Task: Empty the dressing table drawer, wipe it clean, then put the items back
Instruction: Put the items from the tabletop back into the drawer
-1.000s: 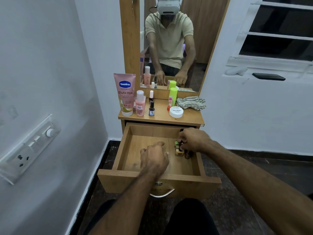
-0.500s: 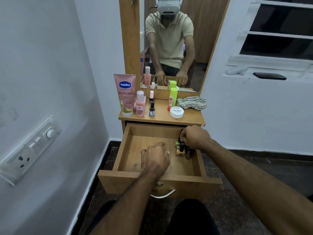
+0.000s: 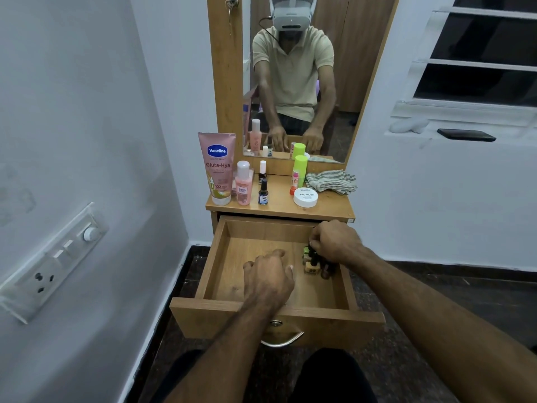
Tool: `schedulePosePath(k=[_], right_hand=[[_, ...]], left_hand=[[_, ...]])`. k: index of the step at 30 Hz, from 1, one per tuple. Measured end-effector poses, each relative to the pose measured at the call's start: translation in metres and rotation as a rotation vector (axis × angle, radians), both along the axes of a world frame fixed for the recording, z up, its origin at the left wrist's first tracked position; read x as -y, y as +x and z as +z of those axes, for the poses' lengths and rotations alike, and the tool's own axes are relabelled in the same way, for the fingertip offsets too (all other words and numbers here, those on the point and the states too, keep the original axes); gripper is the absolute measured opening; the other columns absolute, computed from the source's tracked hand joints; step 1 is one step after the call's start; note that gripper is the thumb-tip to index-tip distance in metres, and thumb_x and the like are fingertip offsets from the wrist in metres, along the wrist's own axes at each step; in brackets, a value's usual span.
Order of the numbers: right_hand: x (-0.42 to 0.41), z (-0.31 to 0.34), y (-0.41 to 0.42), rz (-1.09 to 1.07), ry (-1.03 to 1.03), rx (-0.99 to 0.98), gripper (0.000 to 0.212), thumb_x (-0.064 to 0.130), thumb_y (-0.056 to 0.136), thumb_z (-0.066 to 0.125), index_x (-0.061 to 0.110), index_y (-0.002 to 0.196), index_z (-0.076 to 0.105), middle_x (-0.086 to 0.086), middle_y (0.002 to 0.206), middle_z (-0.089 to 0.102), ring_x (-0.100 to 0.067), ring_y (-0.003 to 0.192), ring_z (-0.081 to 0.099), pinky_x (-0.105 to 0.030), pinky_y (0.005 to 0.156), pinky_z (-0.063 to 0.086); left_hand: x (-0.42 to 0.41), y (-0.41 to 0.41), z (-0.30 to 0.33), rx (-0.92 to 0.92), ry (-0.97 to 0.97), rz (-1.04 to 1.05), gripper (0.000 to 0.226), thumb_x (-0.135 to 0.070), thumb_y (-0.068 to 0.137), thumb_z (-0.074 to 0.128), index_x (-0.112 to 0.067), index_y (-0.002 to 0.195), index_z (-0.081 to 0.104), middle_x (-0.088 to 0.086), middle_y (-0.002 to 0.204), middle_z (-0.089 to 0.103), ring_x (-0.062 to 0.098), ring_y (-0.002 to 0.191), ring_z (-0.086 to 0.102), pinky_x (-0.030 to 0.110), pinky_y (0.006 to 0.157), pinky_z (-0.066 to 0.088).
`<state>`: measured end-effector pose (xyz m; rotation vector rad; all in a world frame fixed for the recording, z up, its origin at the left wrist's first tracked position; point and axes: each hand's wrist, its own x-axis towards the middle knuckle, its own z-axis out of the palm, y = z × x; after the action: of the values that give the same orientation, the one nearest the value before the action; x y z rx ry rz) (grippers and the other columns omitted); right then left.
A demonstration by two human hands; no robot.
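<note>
On the tabletop, running from the left, one pink Vaseline tube (image 3: 218,167) is standing cap-down, then one pink bottle (image 3: 243,183), two small dark bottles (image 3: 263,186), one lime-capped bottle (image 3: 300,171), one white round tin (image 3: 305,197) and one striped cloth (image 3: 331,181) lying bunched at the right edge.

Below, the drawer (image 3: 216,266) is standing pulled out. The left hand (image 3: 268,279) is reaching in over the front board, palm down, fingers loosely curled and holding nothing that shows. The right hand (image 3: 334,242) is coming in from the right, wrist bent, its fingers pinching down onto the cap of one of the nail polish bottles (image 3: 312,264). These are clustered upright in the drawer's right side; at least three are showing, the rest being hidden under the hand.
</note>
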<state>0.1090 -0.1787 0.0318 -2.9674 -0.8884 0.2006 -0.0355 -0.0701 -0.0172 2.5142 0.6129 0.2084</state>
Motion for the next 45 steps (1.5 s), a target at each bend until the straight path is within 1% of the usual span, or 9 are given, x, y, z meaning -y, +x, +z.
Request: schedulePosePath(k=[6,9,12,19,31,34,37,40,45], right_hand=[[0.001,0.011,-0.002,0.019,-0.042,0.08,0.018,0.042,0.094,0.063,0.027,0.092,0.072,0.006,0.086,0.07,-0.014,0.081,0.065,-0.035,0.071,0.058],[0.0,0.017,-0.007,0.058,-0.142,0.037,0.02,0.047,0.088,0.068,0.027,0.088,0.07,0.006,0.084,0.07,-0.014,0.08,0.065,-0.033,0.068,0.055],[0.0,0.014,-0.013,0.078,-0.213,0.039,0.016,0.04,0.09,0.067,0.026,0.097,0.069,0.004,0.092,0.069,-0.017,0.085,0.064,-0.035,0.074,0.057],[0.001,0.011,-0.017,0.044,-0.113,0.023,0.015,0.026,0.095,0.056,0.02,0.089,0.069,0.002,0.086,0.069,-0.017,0.079,0.065,-0.038,0.072,0.059],[0.001,0.016,-0.015,0.058,-0.121,0.026,0.007,0.032,0.091,0.067,0.025,0.094,0.068,0.006,0.091,0.069,-0.014,0.084,0.064,-0.032,0.068,0.053],[-0.004,0.031,-0.005,0.052,-0.035,0.045,0.005,0.033,0.088,0.068,0.03,0.092,0.069,0.008,0.093,0.069,-0.015,0.088,0.062,-0.031,0.065,0.05],[-0.017,0.047,0.008,0.025,0.121,0.138,0.021,0.038,0.09,0.066,0.035,0.11,0.07,0.006,0.114,0.07,-0.019,0.101,0.063,-0.036,0.079,0.055],[-0.033,0.061,0.026,0.044,0.223,0.19,0.042,0.035,0.092,0.067,0.031,0.134,0.061,0.002,0.125,0.068,-0.021,0.109,0.063,-0.04,0.082,0.056],[-0.057,0.069,0.05,0.045,0.172,0.166,0.064,0.027,0.093,0.067,0.028,0.151,0.041,-0.007,0.146,0.051,-0.029,0.127,0.054,-0.047,0.093,0.055]], left_hand=[[0.0,0.0,0.001,-0.01,0.0,0.0,0.047,-0.043,0.098,0.055,-0.027,0.142,0.05,-0.007,0.122,0.069,0.016,0.113,0.06,0.044,0.107,0.034],[0.0,-0.001,0.002,-0.016,0.01,0.0,0.046,-0.043,0.099,0.054,-0.027,0.142,0.05,-0.006,0.123,0.069,0.016,0.115,0.06,0.044,0.107,0.034],[0.002,-0.002,0.005,-0.027,0.013,0.002,0.047,-0.043,0.099,0.054,-0.027,0.143,0.049,-0.005,0.125,0.068,0.016,0.117,0.059,0.044,0.108,0.034],[0.002,-0.002,0.006,-0.032,0.01,0.002,0.047,-0.042,0.099,0.054,-0.027,0.143,0.048,-0.006,0.125,0.068,0.015,0.116,0.059,0.044,0.108,0.034],[0.002,-0.002,0.006,-0.026,-0.004,0.016,0.047,-0.041,0.098,0.055,-0.026,0.142,0.05,-0.005,0.121,0.069,0.017,0.114,0.059,0.044,0.106,0.034],[0.001,-0.002,0.006,-0.033,-0.011,0.018,0.046,-0.041,0.098,0.056,-0.027,0.142,0.05,-0.005,0.12,0.07,0.017,0.114,0.059,0.043,0.105,0.034],[0.001,-0.002,0.007,-0.048,-0.011,0.023,0.047,-0.041,0.098,0.056,-0.027,0.143,0.049,-0.005,0.121,0.07,0.018,0.115,0.058,0.044,0.106,0.033],[0.001,-0.003,0.009,-0.053,-0.002,0.021,0.046,-0.041,0.099,0.055,-0.027,0.142,0.049,-0.004,0.119,0.07,0.018,0.114,0.058,0.043,0.105,0.034],[0.002,-0.003,0.009,-0.038,-0.008,0.035,0.044,-0.041,0.099,0.055,-0.028,0.141,0.049,-0.005,0.118,0.069,0.017,0.112,0.057,0.042,0.105,0.035]])
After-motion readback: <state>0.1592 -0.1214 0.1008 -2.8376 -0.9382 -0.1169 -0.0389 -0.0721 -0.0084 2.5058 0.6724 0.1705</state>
